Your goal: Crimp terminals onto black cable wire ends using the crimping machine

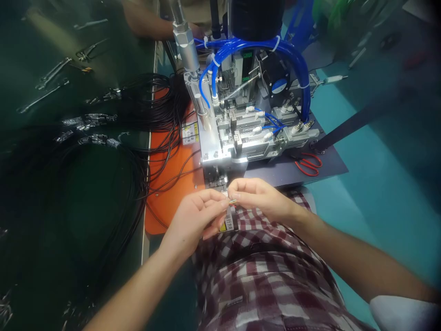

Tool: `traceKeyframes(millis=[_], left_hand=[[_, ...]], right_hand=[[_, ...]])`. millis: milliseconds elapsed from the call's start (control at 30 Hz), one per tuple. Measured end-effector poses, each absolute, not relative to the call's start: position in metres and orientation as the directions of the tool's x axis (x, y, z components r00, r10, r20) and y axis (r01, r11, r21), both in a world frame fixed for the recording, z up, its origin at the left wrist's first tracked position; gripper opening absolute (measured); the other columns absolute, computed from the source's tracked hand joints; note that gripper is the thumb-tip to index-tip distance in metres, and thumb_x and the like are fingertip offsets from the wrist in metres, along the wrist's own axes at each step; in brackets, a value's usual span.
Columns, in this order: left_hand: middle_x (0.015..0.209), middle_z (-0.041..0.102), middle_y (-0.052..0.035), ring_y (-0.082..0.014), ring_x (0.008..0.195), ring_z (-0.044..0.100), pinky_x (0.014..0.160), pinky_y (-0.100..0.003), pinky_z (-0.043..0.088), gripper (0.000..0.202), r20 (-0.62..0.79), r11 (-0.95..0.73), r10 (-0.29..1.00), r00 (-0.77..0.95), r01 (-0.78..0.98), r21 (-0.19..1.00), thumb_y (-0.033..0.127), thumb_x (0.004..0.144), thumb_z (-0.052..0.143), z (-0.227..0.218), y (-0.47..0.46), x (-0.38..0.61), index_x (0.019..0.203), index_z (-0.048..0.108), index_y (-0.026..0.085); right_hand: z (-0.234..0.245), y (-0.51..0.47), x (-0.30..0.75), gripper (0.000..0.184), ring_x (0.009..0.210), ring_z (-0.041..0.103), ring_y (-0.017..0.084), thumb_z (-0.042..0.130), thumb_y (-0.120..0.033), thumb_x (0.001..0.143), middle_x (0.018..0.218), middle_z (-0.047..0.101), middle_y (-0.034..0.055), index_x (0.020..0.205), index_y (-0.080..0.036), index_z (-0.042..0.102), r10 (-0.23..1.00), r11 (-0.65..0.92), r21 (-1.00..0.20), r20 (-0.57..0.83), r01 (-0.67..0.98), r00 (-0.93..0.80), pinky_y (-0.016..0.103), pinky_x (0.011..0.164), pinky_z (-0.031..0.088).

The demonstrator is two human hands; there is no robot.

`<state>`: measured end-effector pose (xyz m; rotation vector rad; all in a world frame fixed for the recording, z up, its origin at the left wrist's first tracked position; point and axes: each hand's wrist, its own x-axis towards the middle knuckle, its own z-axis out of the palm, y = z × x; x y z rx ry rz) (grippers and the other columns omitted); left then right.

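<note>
My left hand and my right hand meet fingertip to fingertip just in front of the metal machine. Both pinch thin wires, of which a short golden and greenish bit shows between the fingertips. The rest of what they hold is hidden by the fingers. Directly behind the hands is the machine's small front tooling. Below them a label with a yellow warning mark is partly covered by my left hand.
Bundles of black cables lie over the dark green table and the orange plate. Red-handled pliers rest on the machine's grey base. Blue air hoses arch above the machine. Another person's arm reaches in at the back.
</note>
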<state>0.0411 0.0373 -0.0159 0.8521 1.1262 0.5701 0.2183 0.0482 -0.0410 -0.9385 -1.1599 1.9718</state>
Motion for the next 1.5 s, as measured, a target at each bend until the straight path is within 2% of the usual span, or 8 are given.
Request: traceKeyframes(millis=[167,300,400,567,867,1033,1300,1500], left_hand=[[0.043,0.044,0.0069,-0.0008,0.035,0.028,0.036,-0.014,0.019,0.020,-0.533,0.549,0.786,0.312,0.043,0.835,0.031,0.078,0.068,-0.018,0.038,0.044,0.071,0.059,0.014],[0.046,0.047,0.0059,-0.0013,0.038,0.031,0.038,-0.013,0.020,0.019,-0.509,0.511,0.836,0.206,0.050,0.858,0.029,0.079,0.067,-0.019,0.039,0.048,0.070,0.059,0.014],[0.048,0.048,0.0053,-0.0016,0.040,0.031,0.039,-0.013,0.020,0.018,-0.495,0.493,0.855,0.152,0.058,0.868,0.028,0.078,0.067,-0.019,0.043,0.051,0.070,0.059,0.014],[0.048,0.048,0.0061,-0.0017,0.040,0.029,0.038,-0.014,0.019,0.021,-0.515,0.513,0.843,0.153,0.056,0.857,0.031,0.080,0.066,-0.020,0.050,0.051,0.071,0.057,0.015],[0.049,0.047,0.0068,-0.0029,0.043,0.031,0.040,-0.013,0.022,0.017,-0.466,0.471,0.867,0.175,0.012,0.882,0.028,0.086,0.059,-0.020,0.046,0.054,0.076,0.052,0.017],[0.051,0.047,0.0067,-0.0035,0.045,0.034,0.042,-0.013,0.026,0.016,-0.413,0.417,0.888,0.203,0.021,0.909,0.029,0.089,0.056,-0.021,0.043,0.054,0.079,0.050,0.018],[0.051,0.047,0.0066,-0.0032,0.044,0.033,0.042,-0.013,0.026,0.014,-0.392,0.400,0.903,0.177,-0.014,0.916,0.028,0.089,0.056,-0.023,0.037,0.055,0.081,0.051,0.018],[0.050,0.047,0.0068,-0.0032,0.045,0.035,0.042,-0.012,0.026,0.016,-0.408,0.407,0.896,0.175,0.044,0.912,0.027,0.088,0.056,-0.019,0.039,0.056,0.077,0.049,0.018]], right_hand=[[-0.038,0.050,0.217,0.028,0.062,0.040,0.010,0.064,-0.043,0.082,0.068,0.046,-0.0040,0.075,-0.018,0.053,0.856,-0.250,-0.955,-0.142,-0.158,-0.497,0.024,0.058,0.033],[-0.039,0.050,0.218,0.029,0.050,0.031,0.007,0.058,-0.046,0.085,0.065,0.045,-0.0051,0.077,-0.018,0.054,0.879,-0.301,-0.947,-0.229,-0.113,-0.418,0.022,0.046,0.025],[-0.040,0.049,0.218,0.029,0.047,0.033,0.006,0.055,-0.045,0.086,0.068,0.052,-0.0030,0.078,-0.017,0.055,0.909,-0.296,-0.953,-0.261,-0.061,-0.325,0.022,0.043,0.024],[-0.040,0.050,0.213,0.021,0.046,0.034,0.006,0.063,-0.036,0.082,0.064,0.052,-0.0038,0.080,-0.016,0.059,0.933,-0.262,-0.965,-0.256,0.011,-0.252,0.021,0.041,0.024],[-0.036,0.047,0.201,0.029,0.043,0.032,0.004,0.075,-0.039,0.070,0.054,0.049,-0.0069,0.076,-0.015,0.060,0.908,-0.406,-0.892,-0.369,-0.198,-0.197,0.019,0.039,0.022],[-0.040,0.045,0.198,0.029,0.044,0.038,0.005,0.076,-0.039,0.067,0.055,0.052,-0.0058,0.074,-0.015,0.060,0.912,-0.404,-0.882,-0.370,-0.240,-0.177,0.020,0.041,0.028],[-0.050,0.030,0.188,0.012,0.046,0.039,0.007,0.065,-0.027,0.079,0.054,0.048,-0.0064,0.077,-0.017,0.058,0.976,-0.216,-0.970,-0.216,-0.114,-0.015,0.020,0.043,0.031],[-0.044,0.035,0.194,0.015,0.042,0.029,0.005,0.064,-0.028,0.077,0.050,0.040,-0.0087,0.076,-0.016,0.056,0.937,-0.341,-0.928,-0.322,-0.151,-0.138,0.019,0.039,0.021]])
